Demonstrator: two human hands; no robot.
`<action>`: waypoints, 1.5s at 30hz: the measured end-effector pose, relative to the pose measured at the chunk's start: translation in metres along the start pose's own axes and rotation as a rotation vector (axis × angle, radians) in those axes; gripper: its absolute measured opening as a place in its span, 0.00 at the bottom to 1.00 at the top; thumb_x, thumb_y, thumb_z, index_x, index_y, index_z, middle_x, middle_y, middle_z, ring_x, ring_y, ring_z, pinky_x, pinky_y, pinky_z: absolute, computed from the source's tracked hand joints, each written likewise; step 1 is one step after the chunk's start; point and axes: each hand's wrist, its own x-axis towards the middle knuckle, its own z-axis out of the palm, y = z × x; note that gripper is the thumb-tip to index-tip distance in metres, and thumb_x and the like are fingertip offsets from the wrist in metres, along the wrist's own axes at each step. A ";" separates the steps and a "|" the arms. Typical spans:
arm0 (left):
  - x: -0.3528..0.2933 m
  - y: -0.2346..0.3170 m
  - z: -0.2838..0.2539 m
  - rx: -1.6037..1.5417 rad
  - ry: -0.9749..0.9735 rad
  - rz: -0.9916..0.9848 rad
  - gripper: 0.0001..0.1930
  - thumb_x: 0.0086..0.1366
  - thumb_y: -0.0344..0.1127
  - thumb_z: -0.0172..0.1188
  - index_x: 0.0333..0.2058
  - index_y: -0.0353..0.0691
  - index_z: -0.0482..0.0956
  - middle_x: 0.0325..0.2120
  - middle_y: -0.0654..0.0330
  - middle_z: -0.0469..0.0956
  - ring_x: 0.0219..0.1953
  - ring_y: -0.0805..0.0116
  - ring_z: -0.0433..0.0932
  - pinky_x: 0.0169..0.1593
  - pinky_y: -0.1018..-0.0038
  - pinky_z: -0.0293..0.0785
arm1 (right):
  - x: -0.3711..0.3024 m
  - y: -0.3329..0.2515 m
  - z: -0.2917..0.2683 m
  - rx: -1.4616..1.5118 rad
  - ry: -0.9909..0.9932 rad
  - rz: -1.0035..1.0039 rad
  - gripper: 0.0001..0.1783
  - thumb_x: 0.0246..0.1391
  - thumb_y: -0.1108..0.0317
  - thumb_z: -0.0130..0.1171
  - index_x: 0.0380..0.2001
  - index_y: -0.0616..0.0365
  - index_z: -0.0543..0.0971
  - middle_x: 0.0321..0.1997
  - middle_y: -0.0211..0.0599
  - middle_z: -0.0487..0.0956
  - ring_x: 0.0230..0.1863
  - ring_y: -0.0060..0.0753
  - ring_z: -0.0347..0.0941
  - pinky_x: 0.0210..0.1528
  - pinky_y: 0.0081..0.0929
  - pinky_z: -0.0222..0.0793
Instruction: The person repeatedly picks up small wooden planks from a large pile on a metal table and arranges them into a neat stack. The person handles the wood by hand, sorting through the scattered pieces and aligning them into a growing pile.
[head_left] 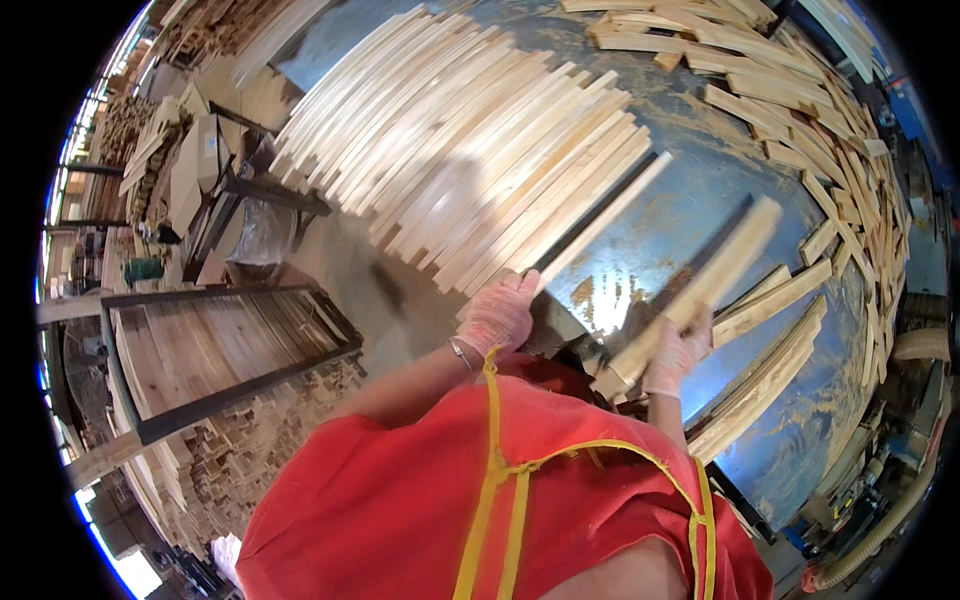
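Note:
My left hand point(500, 315) is closed round the near end of a narrow wooden strip point(610, 222), which slants up to the right along the edge of a row of strips point(480, 150). A dark gap separates it from the nearest one in the row. In my right hand point(682, 355) is a thicker wooden board point(700, 290), tilted and slightly blurred, its near end close to my red apron point(400, 490). Both hands seem to wear thin, pale gloves. Just right of my right hand, several loose boards point(765, 385) lie on the blue-grey metal tabletop point(790, 465).
Loose wood pieces point(840, 160) pile along the table's far and right sides, among sawdust. At left stands a dark-framed rack point(230, 350) of boards, above stacked wood ends point(270, 430). A ribbed hose point(900, 510) curves at the lower right.

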 end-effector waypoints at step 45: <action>0.047 -0.162 -0.146 0.025 0.269 -0.097 0.32 0.65 0.39 0.74 0.65 0.31 0.77 0.68 0.44 0.74 0.66 0.49 0.77 0.68 0.62 0.75 | 0.114 0.045 -0.089 -1.052 0.376 0.208 0.34 0.54 0.52 0.66 0.59 0.62 0.77 0.53 0.61 0.82 0.58 0.66 0.78 0.64 0.52 0.74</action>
